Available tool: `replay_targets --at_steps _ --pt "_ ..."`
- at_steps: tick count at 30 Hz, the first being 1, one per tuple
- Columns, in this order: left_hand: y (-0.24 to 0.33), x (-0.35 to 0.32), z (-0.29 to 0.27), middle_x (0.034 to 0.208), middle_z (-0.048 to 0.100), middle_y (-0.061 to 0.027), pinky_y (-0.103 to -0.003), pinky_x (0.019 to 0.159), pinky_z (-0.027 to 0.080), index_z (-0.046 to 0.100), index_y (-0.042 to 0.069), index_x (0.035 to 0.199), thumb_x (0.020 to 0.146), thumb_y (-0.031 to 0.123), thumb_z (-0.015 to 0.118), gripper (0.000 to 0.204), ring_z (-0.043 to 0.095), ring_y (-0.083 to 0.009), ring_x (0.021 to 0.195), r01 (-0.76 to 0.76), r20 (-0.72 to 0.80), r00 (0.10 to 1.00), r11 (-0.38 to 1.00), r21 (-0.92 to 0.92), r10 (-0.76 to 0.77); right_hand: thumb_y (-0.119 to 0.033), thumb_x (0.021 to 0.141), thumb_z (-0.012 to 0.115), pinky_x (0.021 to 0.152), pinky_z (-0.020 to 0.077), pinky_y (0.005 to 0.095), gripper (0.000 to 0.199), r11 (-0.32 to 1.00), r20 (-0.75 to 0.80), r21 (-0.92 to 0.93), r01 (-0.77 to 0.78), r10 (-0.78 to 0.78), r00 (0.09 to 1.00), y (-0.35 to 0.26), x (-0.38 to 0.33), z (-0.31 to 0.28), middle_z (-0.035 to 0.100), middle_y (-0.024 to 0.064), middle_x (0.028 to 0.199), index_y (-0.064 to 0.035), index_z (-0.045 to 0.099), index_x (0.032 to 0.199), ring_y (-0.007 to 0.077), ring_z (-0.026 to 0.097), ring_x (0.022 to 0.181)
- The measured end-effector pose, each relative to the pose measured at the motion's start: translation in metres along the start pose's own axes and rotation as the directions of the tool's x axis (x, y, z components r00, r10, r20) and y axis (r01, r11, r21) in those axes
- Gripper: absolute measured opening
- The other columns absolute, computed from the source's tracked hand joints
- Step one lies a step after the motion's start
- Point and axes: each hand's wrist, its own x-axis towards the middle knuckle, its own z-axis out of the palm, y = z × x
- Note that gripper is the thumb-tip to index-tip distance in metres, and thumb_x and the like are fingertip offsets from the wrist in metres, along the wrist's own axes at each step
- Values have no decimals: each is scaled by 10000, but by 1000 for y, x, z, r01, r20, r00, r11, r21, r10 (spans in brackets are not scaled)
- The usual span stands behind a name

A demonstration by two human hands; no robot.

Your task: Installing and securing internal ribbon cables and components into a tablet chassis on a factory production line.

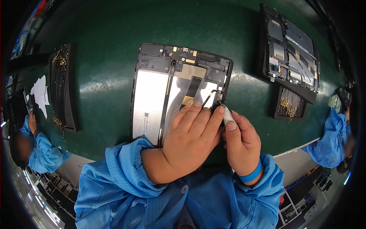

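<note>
An opened tablet chassis (pixel 152 99) lies face down on the green mat, showing silver shielding, a black frame and a circuit board along its far edge. My left hand (pixel 192 133) rests flat on its lower right part, fingertips beside a thin black-and-gold flex cable (pixel 209 98). My right hand (pixel 241 141) grips a small white tool (pixel 227 115), whose tip touches the chassis's right edge near the cable. A blue wristband circles my right wrist.
A second opened tablet (pixel 291 49) lies at the back right, over a black tray of gold parts (pixel 289 104). A long black tray with small gold pieces (pixel 63 87) stands at the left. People in blue sleeves work at the left (pixel 40 150) and right (pixel 331 137) edges.
</note>
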Motion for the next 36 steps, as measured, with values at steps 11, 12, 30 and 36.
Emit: replay_targets --at_steps 11,12,30,36 --pt "-3 -4 -2 916 482 -67 -341 841 334 509 62 1039 679 185 539 381 450 -226 925 6 0 1000 1000 -14 -6 -98 808 485 668 440 231 215 999 -2 -17 31 -31 1000 -2 0 9 578 134 863 25 502 983 148 557 766" --pt "-3 -4 -2 916 482 -67 -341 841 334 509 62 1039 679 185 539 381 450 -226 925 7 0 1000 1000 -16 -7 -98 808 485 664 440 230 213 999 -9 -24 23 -23 1000 -3 0 9 578 132 859 22 503 983 146 556 761" --pt "-1 -1 0 886 466 -72 -339 821 341 502 69 1049 659 168 556 407 453 -225 901 15 -35 999 1000 -10 -15 -131 776 524 614 431 215 204 956 114 -215 -198 226 967 -45 29 -11 581 96 729 25 547 904 106 538 678" --pt "-4 -2 -1 874 468 -69 -343 814 345 514 79 1035 663 168 563 385 454 -225 892 37 -26 999 999 -26 -37 -195 797 495 486 397 184 274 870 227 -183 -457 490 842 -59 42 -24 537 37 669 8 520 980 78 494 562"
